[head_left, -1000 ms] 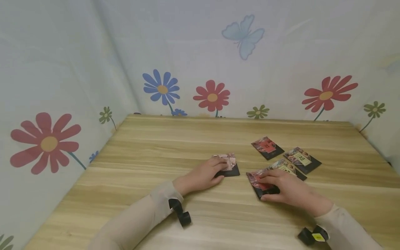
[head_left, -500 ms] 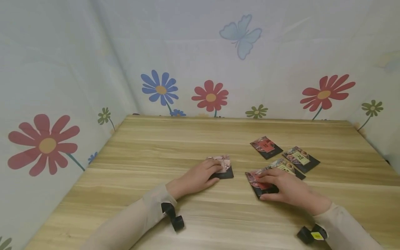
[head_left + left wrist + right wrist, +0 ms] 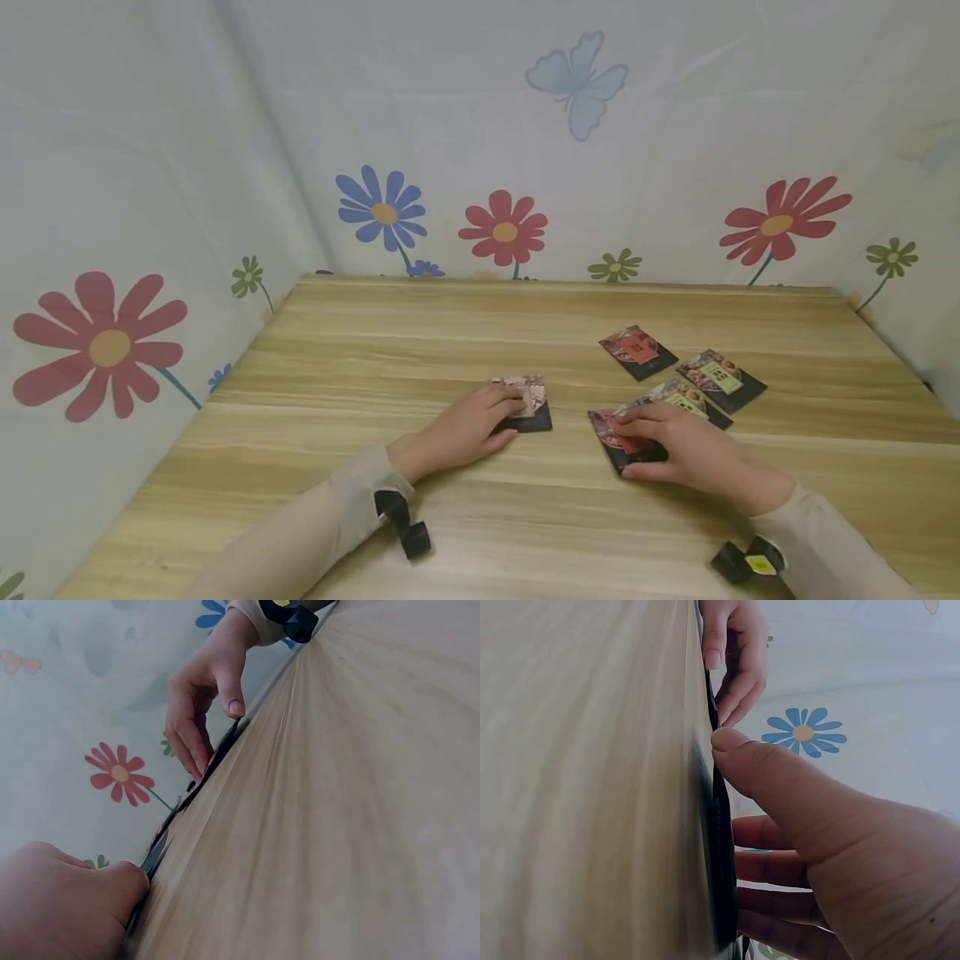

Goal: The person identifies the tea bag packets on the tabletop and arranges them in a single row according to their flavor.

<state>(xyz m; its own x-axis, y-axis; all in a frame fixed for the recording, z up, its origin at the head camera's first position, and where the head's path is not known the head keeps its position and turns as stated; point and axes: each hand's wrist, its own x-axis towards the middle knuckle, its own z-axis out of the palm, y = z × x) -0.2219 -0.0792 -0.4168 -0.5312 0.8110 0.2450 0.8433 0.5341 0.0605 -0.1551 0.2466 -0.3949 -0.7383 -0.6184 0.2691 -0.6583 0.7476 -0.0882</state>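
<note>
Backdrop: pale, softly creased cloth [image 3: 450,100] with rounded-petal printed flowers [image 3: 504,232], across the top and left of my head view.
Tabletop: streaky yellow-brown wood-grain board [image 3: 360,333], smooth, brighter toward the bottom centre.
Left hand [image 3: 457,429]: at centre frame, relaxed fingers laid over a flat pink-and-black square packet [image 3: 535,408], thumb near its lower edge; I read a light press from above, no clasp.
Right hand [image 3: 693,450]: right of centre, fingers loosely extended on a flat red-and-black square packet [image 3: 628,445], thumb at the near edge; again I see pressing, not gripping.
Other packets: a yellow-labelled black packet [image 3: 692,406] just beyond the right hand, a second yellow-labelled packet [image 3: 722,380] farther right, and a red-labelled packet [image 3: 638,350] above them.
Contents: printed faces up, thin dark edges in my wrist views; I can't tell what is inside.
Sleeves: plain beige fabric [image 3: 300,525], black wrist devices [image 3: 405,525] strapped on.
</note>
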